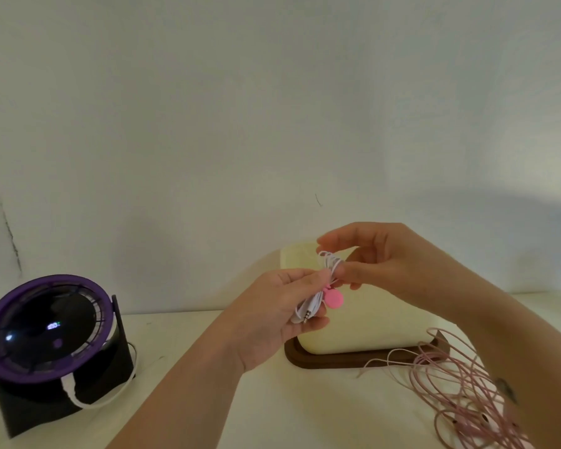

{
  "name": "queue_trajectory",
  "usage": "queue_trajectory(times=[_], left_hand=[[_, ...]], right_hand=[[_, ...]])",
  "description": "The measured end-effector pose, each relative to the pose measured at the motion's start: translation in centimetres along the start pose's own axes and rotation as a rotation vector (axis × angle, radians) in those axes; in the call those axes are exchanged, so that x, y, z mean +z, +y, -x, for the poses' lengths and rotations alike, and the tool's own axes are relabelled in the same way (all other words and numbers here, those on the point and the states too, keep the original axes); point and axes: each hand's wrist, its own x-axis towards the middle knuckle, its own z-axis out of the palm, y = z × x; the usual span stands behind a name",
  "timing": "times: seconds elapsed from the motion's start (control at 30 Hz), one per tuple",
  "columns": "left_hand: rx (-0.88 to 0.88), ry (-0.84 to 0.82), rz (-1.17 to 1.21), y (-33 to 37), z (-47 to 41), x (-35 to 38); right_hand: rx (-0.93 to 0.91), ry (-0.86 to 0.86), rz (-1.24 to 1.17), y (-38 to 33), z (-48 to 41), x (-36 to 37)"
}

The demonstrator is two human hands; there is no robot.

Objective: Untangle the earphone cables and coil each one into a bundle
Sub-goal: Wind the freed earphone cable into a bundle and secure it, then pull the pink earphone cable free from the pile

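Note:
A coiled white earphone cable (327,264) is held up in front of me, above the table. My left hand (272,315) grips its lower end, where the metal jack plug (308,314) pokes out. My right hand (379,257) pinches the upper loops of the same bundle. A round pink cable clip (333,299) hangs at the middle of the bundle, between the two hands. A pink earphone cable (460,393) lies in loose tangled loops on the table at the lower right, partly under my right forearm.
A cream box on a dark wooden tray (331,362) stands behind the hands. A purple-rimmed round device on a black stand (46,328), with a white lead, sits at the left. The white table (208,367) meets a pale wall.

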Motion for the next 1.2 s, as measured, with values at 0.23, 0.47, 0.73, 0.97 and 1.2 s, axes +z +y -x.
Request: queue_trajectory(times=[0.23, 0.47, 0.73, 0.97, 1.2], left_hand=[[-0.057, -0.094, 0.128, 0.0, -0.1, -0.4], [-0.021, -0.055, 0.095, 0.3, 0.2, -0.4], [0.37, 0.381, -0.678, -1.7, -1.1, -1.3], [0.487, 0.297, -1.223, -4.3, -2.2, -1.7], [0.485, 0.274, -1.255, -4.4, -2.2, -1.8]], right_hand=[[0.057, -0.065, -0.325, 0.3, 0.0, -0.6], [0.077, -0.044, -0.46, 0.5, -0.2, -0.1], [0.115, 0.509, -0.381, 3.6, -1.0, -2.0], [0.132, 0.515, 0.22, 5.3, -1.4, -0.4], [0.102, 0.343, 0.417, 4.1, -1.0, -0.2]])
